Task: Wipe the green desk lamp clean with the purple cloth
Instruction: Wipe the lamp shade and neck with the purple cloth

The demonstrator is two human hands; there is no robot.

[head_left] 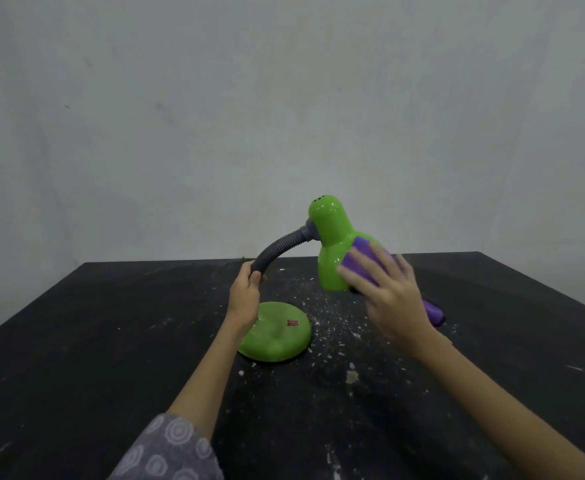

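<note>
The green desk lamp stands mid-table on its round green base (275,337). A grey flexible neck (279,247) arches up to the glossy green shade (332,237), which hangs to the right. My left hand (246,296) is closed around the lower part of the neck, just above the base. My right hand (388,292) presses the purple cloth (362,259) flat against the right side of the shade, fingers spread over it. A loose end of the cloth (434,311) sticks out below my palm.
The black table (93,341) is speckled with white crumbs and dust (339,327), mostly under and right of the lamp. A small red switch (293,323) sits on the base. A pale wall rises behind the table's far edge.
</note>
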